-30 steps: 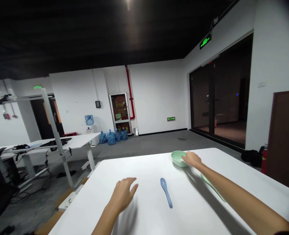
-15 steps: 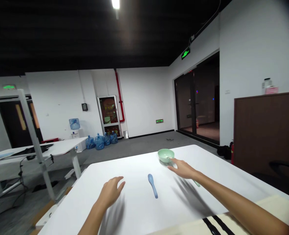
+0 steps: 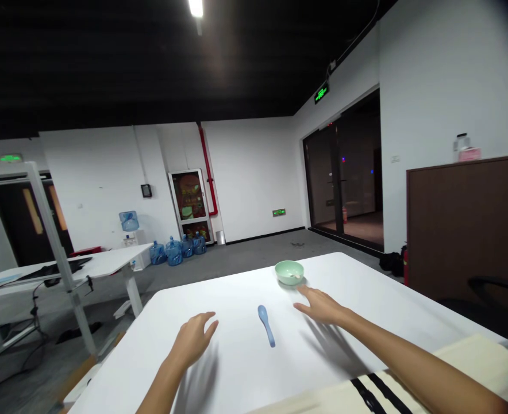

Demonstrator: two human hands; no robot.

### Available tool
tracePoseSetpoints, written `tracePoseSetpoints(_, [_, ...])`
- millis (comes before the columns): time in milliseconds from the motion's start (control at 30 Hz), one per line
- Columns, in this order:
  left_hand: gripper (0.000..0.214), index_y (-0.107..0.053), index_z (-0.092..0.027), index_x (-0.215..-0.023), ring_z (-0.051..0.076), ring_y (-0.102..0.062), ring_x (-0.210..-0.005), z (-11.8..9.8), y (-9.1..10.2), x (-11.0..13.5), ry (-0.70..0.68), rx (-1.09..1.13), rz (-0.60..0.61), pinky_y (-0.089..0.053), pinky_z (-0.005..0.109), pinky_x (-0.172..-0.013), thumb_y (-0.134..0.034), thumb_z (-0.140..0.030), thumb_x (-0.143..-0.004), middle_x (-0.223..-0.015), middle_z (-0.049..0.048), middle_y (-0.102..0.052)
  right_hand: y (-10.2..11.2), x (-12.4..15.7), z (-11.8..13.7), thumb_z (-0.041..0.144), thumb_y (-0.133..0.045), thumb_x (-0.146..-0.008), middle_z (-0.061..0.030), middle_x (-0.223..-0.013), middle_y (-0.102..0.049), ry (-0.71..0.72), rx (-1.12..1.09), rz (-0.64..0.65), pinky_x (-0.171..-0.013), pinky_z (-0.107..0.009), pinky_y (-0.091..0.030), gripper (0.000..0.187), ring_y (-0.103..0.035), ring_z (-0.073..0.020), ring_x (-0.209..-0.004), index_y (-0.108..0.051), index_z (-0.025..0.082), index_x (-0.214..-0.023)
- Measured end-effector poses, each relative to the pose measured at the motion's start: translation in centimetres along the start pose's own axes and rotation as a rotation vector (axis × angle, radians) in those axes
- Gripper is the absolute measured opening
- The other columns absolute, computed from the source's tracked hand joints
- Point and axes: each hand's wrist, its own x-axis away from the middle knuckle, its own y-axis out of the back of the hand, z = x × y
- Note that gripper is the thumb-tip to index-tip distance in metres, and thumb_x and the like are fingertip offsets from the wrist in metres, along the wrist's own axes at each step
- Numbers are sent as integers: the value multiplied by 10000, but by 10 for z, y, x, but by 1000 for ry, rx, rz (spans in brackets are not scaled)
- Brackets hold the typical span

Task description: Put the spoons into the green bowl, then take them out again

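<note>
Okay, here's what we've got, going left to right. Over on the far left there's a metal frame [image 3: 51, 253] standing by a side desk [image 3: 107, 256] with some cables hanging under it, and past that a water cooler [image 3: 129, 224] and a bunch of blue water jugs [image 3: 173, 253] on the floor against the back wall.

On the main white desk [image 3: 219, 296], our left hand [image 3: 192, 339] sits nearest the lower middle of the frame, fingers [image 3: 206, 322] loosely spread and curved, holding nothing. Just right of it lies a matte blue spoon [image 3: 266, 325], flat on the desk with its scoop pointing away from us and its handle toward us, right between our hands. Next up is a pale mint-green bowl [image 3: 289, 272], round and upright near the far edge of the desk, with a small pale something inside that's too small for us to make out. Our right hand [image 3: 320, 306] is just below it, fingers [image 3: 303, 306] open and empty, close to the bowl but not touching it.

Further right there are dark glass doors [image 3: 340, 178] and a brown cabinet [image 3: 465, 218], and a cream cloth with black stripes [image 3: 378, 391] runs along the bottom right.
</note>
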Motion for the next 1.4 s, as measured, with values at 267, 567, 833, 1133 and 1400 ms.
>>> tracePoseSetpoints(267, [540, -622, -180, -1299, 256, -565, -1291, -2, 2, 0, 8, -25, 12, -419, 382, -1079, -355, -492, -950, -1365, 84, -640, -2, -1, -1, 575, -502, -887, -121, -1403, -580, 5, -30, -8, -1043, -382, -401, 626, -533, -315, -1277, -546, 215, -1397])
tracePoseSetpoints(567, [499, -624, -236, -1296, 248, -576, -1275, -4, 1, -1, 9, -12, -3, -416, 389, -1080, -368, -481, -945, -1354, 53, -652, 18, -42, 2, 505, -505, -907, -125, -1053, -725, -60, 33, -67, -809, -313, -447, 408, -659, -289, -1007, -703, 192, -1080])
tracePoseSetpoints(833, [508, -601, -234, -1331, 254, -560, -1287, -5, -2, -3, 14, 4, 14, -403, 417, -1090, -358, -478, -956, -1376, 63, -633, 25, -121, -8, 401, -526, -880, -166, -1018, -728, -218, 129, -114, -770, -290, -437, 320, -669, -285, -1023, -730, 159, -931])
tracePoseSetpoints(1133, [498, -598, -255, -1339, 258, -548, -1299, -5, -4, -7, 22, 28, 27, -385, 430, -1112, -370, -485, -961, -1383, 56, -626, -2, -176, -32, 295, -621, -782, -182, -1025, -726, -401, 152, -31, -743, -299, -483, 292, -692, -284, -995, -728, 131, -999])
tracePoseSetpoints(1400, [493, -593, -281, -1339, 261, -545, -1295, -9, 0, -7, 37, 39, 29, -374, 439, -1117, -368, -506, -963, -1378, 44, -628, -29, -192, -51, 258, -692, -714, -200, -1193, -683, -432, 144, -3, -781, -316, -499, 487, -664, -312, -1080, -674, 119, -1180])
